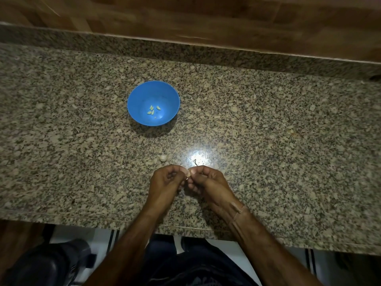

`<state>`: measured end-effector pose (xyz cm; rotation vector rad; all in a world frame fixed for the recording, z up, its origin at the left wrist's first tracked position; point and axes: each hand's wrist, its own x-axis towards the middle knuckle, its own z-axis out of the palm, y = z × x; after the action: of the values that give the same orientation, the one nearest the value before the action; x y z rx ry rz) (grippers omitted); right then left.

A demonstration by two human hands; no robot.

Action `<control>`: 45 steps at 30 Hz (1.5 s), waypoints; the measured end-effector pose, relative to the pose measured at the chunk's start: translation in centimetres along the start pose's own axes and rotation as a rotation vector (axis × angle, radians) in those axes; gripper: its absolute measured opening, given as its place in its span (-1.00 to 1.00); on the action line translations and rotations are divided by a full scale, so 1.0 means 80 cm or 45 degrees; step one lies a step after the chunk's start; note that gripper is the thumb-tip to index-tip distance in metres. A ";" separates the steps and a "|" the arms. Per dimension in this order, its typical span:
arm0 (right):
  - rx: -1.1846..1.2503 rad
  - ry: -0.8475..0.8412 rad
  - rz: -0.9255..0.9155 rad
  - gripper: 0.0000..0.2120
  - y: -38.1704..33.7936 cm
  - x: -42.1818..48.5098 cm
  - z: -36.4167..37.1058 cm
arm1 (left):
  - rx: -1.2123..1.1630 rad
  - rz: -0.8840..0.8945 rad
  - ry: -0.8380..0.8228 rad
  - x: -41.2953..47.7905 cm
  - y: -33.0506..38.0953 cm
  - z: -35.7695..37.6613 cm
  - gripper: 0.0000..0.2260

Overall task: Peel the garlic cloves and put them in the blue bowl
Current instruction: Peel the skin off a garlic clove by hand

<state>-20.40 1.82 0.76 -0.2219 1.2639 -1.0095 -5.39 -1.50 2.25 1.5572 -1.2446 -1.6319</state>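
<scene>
A blue bowl (153, 87) stands on the granite counter, and several peeled garlic cloves (153, 110) lie on its bottom. Nearer to me, both hands meet above the counter. My left hand (165, 182) and my right hand (206, 181) pinch one garlic clove (188, 173) between their fingertips; only a pale sliver of it shows. An unpeeled garlic piece (162, 157) lies on the counter just beyond my left hand.
A small dark stem scrap (195, 162) lies by a bright light glare on the counter (268, 141). The counter's front edge runs below my forearms. A wooden wall panel (206, 17) rises behind the counter.
</scene>
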 end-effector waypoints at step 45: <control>-1.242 0.141 -0.906 -0.75 0.012 0.000 0.006 | 0.575 0.459 0.162 -0.011 -0.025 0.013 -0.74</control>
<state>-19.54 2.19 0.28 -1.4607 1.7528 -0.9011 -5.81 0.36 0.78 1.5400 -1.7874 -1.0558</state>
